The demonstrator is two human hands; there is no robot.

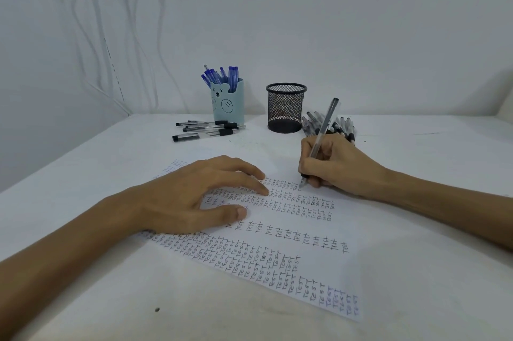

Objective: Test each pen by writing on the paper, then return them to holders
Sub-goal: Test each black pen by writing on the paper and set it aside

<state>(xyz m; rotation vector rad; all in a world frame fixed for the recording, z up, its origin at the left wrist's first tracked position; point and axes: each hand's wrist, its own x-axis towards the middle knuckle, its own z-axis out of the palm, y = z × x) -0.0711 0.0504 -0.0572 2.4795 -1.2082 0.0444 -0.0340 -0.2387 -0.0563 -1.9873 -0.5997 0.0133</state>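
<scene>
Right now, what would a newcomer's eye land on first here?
The paper in the middle, packed with rows of handwritten TEST. The right hand holds a pen tip-down on it while the left hand presses it flat. Behind, blue pens fill the bear holder, beside a black mesh holder.

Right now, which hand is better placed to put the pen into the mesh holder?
Right hand: it grips the pen, and the mesh holder stands just beyond it. Left hand presses the paper.

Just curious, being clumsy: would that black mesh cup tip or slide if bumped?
The black mesh cup shows no pens above its rim, so it is probably light and slides easily. Its wide base likely resists tipping.
</scene>
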